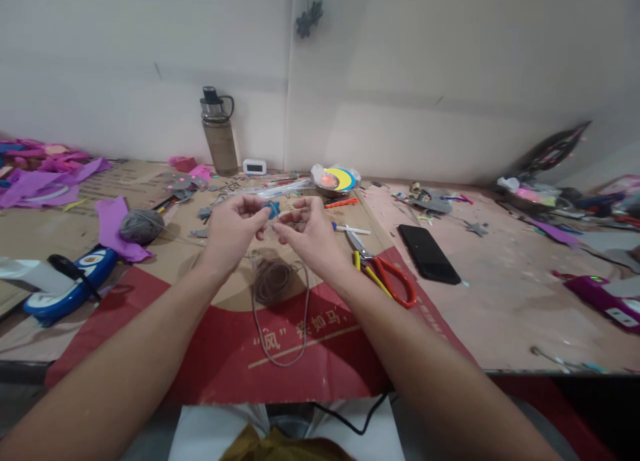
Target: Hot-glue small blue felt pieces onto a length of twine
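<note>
Above the cardboard, my left hand [237,222] pinches a small blue piece [273,209], perhaps star-shaped, between thumb and fingertips. Close by on its right, my right hand [311,226] has thumb and forefinger pressed together; what they grip is too small to make out, perhaps the cord's end. Below both hands lies a loose coil of thin grey-brown cord [273,282], with a long loop trailing toward me over the red part of the cardboard [215,354]. Red-handled scissors [395,282] and a white pen with a blue end [357,230] lie beside my right forearm.
Left of my hands are a grey yarn ball [143,226], purple felt [111,224] and a blue-and-white device [80,281]. A water bottle [219,137] and small clock [255,167] stand by the wall. A black phone [428,253] lies right, with a magenta device [603,299] beyond.
</note>
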### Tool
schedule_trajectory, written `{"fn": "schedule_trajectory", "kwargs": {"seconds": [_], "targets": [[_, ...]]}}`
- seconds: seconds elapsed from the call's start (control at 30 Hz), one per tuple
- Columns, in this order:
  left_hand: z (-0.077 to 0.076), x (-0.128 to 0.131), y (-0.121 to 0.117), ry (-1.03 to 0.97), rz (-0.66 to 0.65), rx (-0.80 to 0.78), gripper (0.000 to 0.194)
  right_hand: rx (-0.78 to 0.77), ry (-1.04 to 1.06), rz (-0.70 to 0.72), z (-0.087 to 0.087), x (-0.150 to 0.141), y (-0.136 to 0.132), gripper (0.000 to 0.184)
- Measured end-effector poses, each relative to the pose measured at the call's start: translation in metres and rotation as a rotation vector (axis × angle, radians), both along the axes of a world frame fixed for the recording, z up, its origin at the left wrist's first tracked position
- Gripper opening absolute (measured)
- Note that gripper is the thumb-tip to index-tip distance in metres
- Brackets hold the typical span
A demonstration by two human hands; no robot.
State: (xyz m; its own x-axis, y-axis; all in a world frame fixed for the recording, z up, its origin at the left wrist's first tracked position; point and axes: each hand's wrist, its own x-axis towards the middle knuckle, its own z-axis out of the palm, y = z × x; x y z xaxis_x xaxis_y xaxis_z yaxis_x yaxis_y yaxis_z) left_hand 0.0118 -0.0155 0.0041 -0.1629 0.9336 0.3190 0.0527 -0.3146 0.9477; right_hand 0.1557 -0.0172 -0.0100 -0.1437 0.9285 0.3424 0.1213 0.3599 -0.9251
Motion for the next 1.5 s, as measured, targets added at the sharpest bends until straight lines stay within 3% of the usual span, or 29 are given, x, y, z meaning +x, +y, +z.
{"fn": "schedule_trajectory", "kwargs": {"seconds": [0.2,0.3,0.77,1.5], "targets": [[0.0,-0.001,-0.002,0.027,-0.031,0.005,0.021,0.369,-0.255,-0.122,0.013,0.003,-0.006,0.006],[0.0,-0.001,-0.003,0.048,-0.03,-0.001,0.021,0.44,-0.317,-0.2,0.017,0.005,-0.006,0.005],[0.0,0.004,-0.005,0.049,-0.049,0.003,0.021,0.353,-0.304,-0.316,0.013,0.004,0.004,0.021],[-0.002,0.008,-0.006,-0.052,-0.143,-0.04,0.024,0.289,-0.215,-0.264,0.017,0.001,0.001,0.029]]}}
